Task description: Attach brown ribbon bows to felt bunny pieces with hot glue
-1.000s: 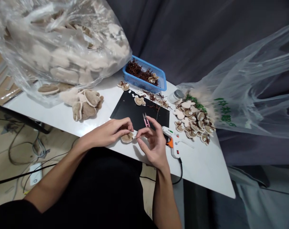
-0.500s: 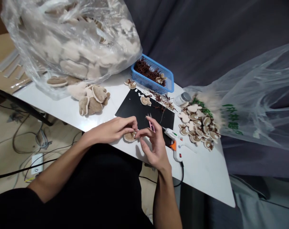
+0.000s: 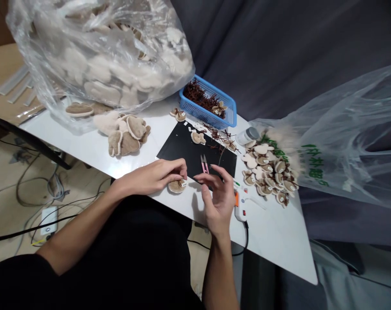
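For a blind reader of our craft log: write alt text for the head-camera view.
The left hand holds a small tan plush piece at the near edge of a white table, while the right hand hovers open beside it, by pink scissors on a black mat and a glue gun. A clear bag of plush pieces sits behind.

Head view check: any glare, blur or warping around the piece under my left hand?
Head view: left hand and plush piece are sharp, evenly lit. Head view: right hand casts a soft shadow on the white table. Head view: glare streaks the far-left bag; the table's edges splay from wide-angle stretch.
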Demonstrator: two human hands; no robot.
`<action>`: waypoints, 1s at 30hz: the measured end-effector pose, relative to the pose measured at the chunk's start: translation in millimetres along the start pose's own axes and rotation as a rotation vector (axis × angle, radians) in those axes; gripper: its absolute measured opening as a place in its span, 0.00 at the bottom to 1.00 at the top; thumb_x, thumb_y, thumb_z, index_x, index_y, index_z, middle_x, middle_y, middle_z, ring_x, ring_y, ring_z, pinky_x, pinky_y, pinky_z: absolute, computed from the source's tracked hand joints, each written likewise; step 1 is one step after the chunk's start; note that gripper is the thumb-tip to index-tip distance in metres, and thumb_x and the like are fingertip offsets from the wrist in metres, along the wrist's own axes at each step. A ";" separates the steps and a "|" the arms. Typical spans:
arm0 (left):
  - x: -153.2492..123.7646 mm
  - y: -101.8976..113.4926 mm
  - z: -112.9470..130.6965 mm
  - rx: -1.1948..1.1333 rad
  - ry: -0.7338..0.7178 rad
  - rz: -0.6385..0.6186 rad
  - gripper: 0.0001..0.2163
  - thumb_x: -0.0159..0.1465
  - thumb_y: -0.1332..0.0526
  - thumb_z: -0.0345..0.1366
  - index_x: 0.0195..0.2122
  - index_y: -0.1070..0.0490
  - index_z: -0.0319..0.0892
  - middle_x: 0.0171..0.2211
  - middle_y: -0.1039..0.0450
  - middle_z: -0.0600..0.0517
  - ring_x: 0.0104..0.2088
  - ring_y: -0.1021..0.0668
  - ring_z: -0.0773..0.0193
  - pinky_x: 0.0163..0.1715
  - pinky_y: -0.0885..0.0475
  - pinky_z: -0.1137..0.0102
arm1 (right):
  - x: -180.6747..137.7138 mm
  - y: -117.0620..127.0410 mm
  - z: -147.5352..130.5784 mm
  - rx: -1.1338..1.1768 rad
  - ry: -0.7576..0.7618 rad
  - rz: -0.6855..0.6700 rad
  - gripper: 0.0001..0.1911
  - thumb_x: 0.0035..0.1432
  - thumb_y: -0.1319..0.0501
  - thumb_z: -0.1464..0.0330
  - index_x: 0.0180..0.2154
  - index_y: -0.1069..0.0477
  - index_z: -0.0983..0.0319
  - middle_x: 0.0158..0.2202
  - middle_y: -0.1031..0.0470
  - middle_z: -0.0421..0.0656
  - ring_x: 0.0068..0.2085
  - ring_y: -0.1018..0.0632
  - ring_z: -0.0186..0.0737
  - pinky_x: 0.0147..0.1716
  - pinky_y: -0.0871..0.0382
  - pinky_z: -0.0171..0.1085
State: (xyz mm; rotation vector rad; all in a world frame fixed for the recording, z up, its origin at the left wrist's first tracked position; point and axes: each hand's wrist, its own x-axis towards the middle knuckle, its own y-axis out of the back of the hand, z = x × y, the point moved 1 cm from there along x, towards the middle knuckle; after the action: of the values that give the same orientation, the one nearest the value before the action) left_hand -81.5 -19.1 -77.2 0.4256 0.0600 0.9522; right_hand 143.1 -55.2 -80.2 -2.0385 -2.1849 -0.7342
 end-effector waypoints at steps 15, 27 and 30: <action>3.2 -0.5 2.0 0.138 -0.032 0.015 0.06 0.77 0.44 0.34 0.42 0.31 0.43 0.38 0.24 0.50 0.38 0.23 0.61 0.40 0.33 0.69 | -30.5 -30.5 -1.6 0.069 -0.196 0.144 0.17 0.72 0.38 0.67 0.60 0.30 0.58 0.49 0.15 0.49 0.52 0.14 0.46 0.54 0.19 0.48; 4.4 1.9 1.1 0.233 -0.033 0.016 0.07 0.77 0.46 0.34 0.41 0.30 0.44 0.39 0.28 0.49 0.43 0.24 0.57 0.43 0.31 0.66 | -34.0 -34.1 3.1 -0.002 -0.140 0.109 0.20 0.73 0.40 0.68 0.63 0.31 0.58 0.53 0.16 0.51 0.54 0.15 0.47 0.58 0.20 0.49; 5.1 2.1 1.9 0.238 -0.013 0.012 0.06 0.77 0.45 0.34 0.41 0.31 0.44 0.39 0.27 0.50 0.43 0.24 0.57 0.43 0.31 0.66 | -34.8 -33.4 4.1 -0.001 -0.146 0.101 0.20 0.73 0.40 0.67 0.64 0.31 0.57 0.54 0.17 0.51 0.55 0.15 0.48 0.58 0.20 0.50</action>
State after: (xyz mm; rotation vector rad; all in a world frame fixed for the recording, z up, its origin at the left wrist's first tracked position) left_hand -79.7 -14.7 -74.0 0.6524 0.1601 0.9573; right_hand 116.5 -86.1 -106.3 -2.2504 -2.1338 -0.5939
